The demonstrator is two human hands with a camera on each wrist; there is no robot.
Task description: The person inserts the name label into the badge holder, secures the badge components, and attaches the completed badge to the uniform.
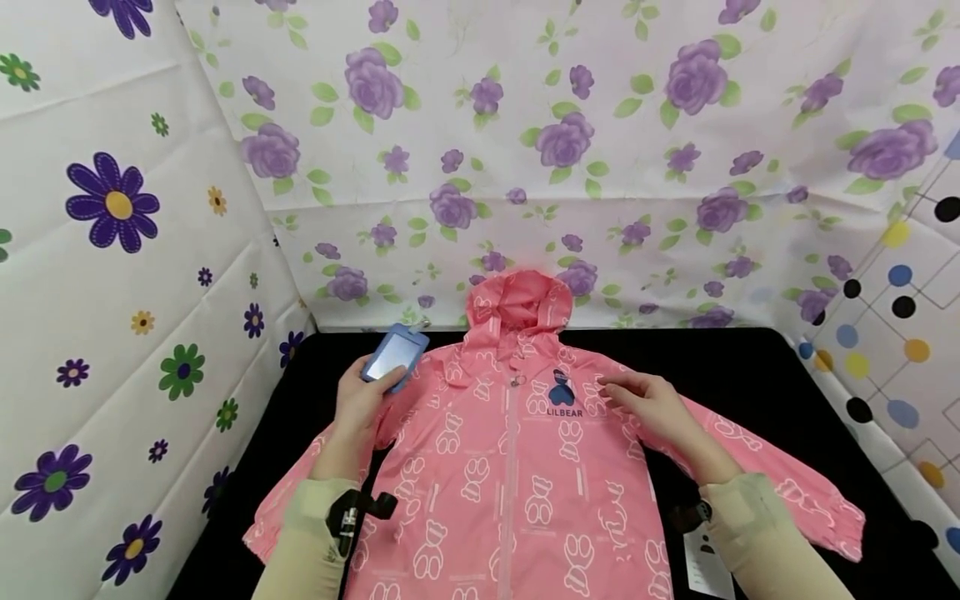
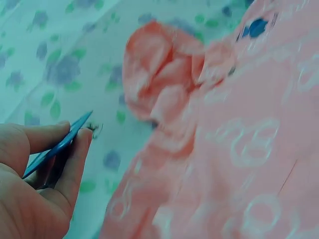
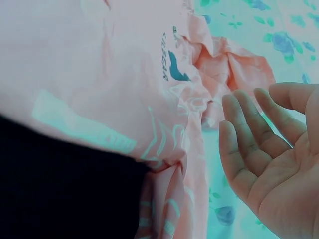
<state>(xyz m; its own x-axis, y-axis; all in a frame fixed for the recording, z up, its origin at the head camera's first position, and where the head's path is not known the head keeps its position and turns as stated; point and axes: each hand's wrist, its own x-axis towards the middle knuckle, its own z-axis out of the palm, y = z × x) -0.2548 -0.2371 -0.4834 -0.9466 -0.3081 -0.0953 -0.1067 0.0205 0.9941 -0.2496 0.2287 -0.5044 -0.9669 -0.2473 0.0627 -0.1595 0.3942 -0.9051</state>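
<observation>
A pink hooded jacket (image 1: 472, 467) with white bear outlines lies spread front side up, its zipper running down the middle. In my left hand (image 1: 358, 404) is a blue badge holder (image 1: 392, 360) with a pale face and a small metal clip at its top. Thumb and fingers pinch it by the edges above the jacket's shoulder; the left wrist view shows the holder (image 2: 60, 147) edge-on. My right hand (image 1: 651, 408) holds nothing and hovers by the dark blue LILBEAR bear print (image 1: 561, 392). Its fingers (image 3: 266, 132) are loosely bent in the right wrist view.
Black cloth (image 1: 675, 354) covers the table under the jacket. A white tag (image 1: 707, 562) lies by the jacket's side, near the right forearm. Flower-printed sheets (image 1: 450, 158) rise behind and at the left, with a dotted sheet (image 1: 892, 350) at the right.
</observation>
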